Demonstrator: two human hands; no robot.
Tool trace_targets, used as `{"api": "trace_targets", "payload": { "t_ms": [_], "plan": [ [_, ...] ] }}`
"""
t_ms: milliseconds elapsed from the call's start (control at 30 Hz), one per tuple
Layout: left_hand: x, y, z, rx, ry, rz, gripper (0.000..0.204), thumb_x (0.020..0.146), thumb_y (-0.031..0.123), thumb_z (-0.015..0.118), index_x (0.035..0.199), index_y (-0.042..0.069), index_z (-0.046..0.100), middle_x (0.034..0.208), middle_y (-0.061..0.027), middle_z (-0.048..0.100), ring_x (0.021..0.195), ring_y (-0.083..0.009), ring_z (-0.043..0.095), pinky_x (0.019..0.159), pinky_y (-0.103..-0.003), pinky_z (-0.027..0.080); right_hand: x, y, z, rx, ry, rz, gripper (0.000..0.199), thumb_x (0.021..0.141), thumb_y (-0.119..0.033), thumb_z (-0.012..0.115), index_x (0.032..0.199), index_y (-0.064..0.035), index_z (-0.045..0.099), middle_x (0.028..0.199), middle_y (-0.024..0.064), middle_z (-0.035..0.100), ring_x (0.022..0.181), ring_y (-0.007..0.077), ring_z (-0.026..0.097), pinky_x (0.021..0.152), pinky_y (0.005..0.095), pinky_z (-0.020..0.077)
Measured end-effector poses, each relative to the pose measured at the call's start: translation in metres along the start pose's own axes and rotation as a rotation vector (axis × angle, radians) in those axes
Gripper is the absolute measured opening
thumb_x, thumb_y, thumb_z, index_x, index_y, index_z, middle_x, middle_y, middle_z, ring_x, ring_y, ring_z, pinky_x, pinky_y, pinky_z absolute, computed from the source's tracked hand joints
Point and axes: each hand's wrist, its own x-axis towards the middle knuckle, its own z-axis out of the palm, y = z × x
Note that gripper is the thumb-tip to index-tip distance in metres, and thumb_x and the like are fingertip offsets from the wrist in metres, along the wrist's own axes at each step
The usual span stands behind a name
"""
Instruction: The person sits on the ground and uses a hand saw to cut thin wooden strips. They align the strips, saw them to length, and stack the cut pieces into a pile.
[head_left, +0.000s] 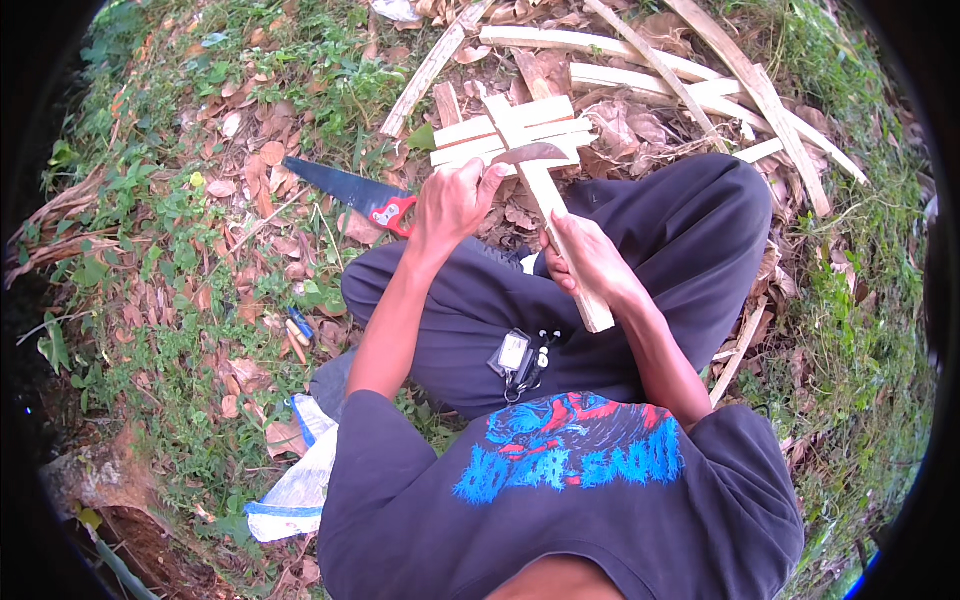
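Note:
My left hand [460, 200] is closed round the grip of a knife with a short, curved, brownish blade [530, 153]. Its handle is hidden by my fingers. The blade lies across a pale wooden slat [542, 190], which slants from the cut pieces down toward my lap. Near the slat's lower end, my right hand [587, 255] wraps round it. Beyond the blade, several short cut wood pieces [465, 131] lie side by side on the ground, and the slat's far end reaches over them.
Several long wood strips [750, 75] lie crossed at the far right. A handsaw with a red handle [350, 187] rests left of my left hand. Pens or markers [299, 325] lie in the grass, near a white and blue sack [300, 480]. A keyring with a tag [515, 355] sits on my lap.

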Motion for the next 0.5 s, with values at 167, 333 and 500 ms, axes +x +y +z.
{"api": "trace_targets", "payload": {
  "t_ms": [167, 333, 500],
  "plan": [
    [0.019, -0.015, 0.003, -0.015, -0.003, -0.043, 0.055, 0.099, 0.045, 0.043, 0.070, 0.000, 0.056, 0.053, -0.0202, 0.052, 0.053, -0.0412, 0.057, 0.051, -0.046, 0.044, -0.009, 0.002, 0.004, -0.016, 0.060, -0.003, 0.040, 0.103, -0.039, 0.038, 0.087, -0.0044, 0.048, 0.060, -0.0005, 0.044, 0.042, 0.0082, 0.043, 0.038, 0.0220, 0.0374],
    [0.019, -0.131, 0.001, 0.047, 0.002, -0.387, 0.075, 0.099, 0.059, 0.026, 0.056, 0.005, 0.054, 0.043, -0.0095, 0.046, 0.040, -0.0227, 0.049, 0.040, -0.041, 0.039, -0.016, -0.004, 0.002, 0.066, -0.001, 0.036, 0.040, 0.102, -0.041, 0.039, 0.088, -0.0051, 0.049, 0.059, -0.0013, 0.042, 0.042, 0.0079, 0.043, 0.037, 0.0214, 0.0372],
    [-0.003, -0.147, -0.043, 0.240, 0.112, -0.386, 0.075, 0.100, 0.057, 0.027, 0.069, -0.002, 0.062, 0.052, -0.0206, 0.056, 0.054, -0.0323, 0.063, 0.051, -0.048, 0.046, -0.007, 0.004, -0.011, 0.119, -0.020, -0.005, 0.042, 0.102, -0.044, 0.039, 0.089, -0.0048, 0.049, 0.059, -0.0021, 0.042, 0.042, 0.0069, 0.043, 0.038, 0.0207, 0.0371]
  ]
}}
